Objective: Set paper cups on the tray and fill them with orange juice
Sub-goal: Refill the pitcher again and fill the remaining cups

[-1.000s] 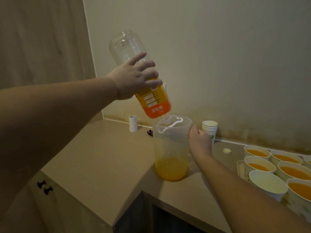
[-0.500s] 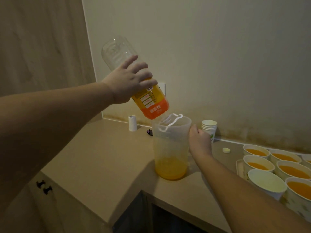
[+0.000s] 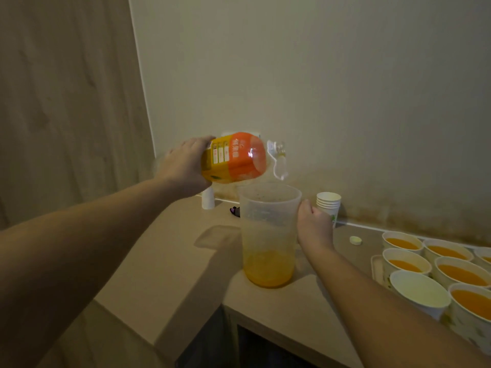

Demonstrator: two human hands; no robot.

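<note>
My left hand (image 3: 183, 168) grips an orange-labelled juice bottle (image 3: 233, 158), lying almost level above the clear plastic jug (image 3: 268, 235), mouth pointing right. The jug stands on the counter with a shallow layer of orange juice at its bottom. My right hand (image 3: 313, 227) holds the jug's right side, where the handle is hidden behind my fingers. At the right, several paper cups (image 3: 403, 243) filled with juice stand on a tray (image 3: 375, 269); one cup (image 3: 419, 293) near the front looks empty. A stack of spare paper cups (image 3: 328, 205) stands behind my right hand.
The bottle's cap (image 3: 355, 240) lies on the counter between the cup stack and the tray. A small white cylinder (image 3: 208, 200) and a dark small object (image 3: 235, 210) sit by the wall behind the jug. The counter's front edge steps back below the jug.
My left hand has swung the bottle from steeply upended over the jug down to almost level and lower. The right hand and the jug have stayed put.
</note>
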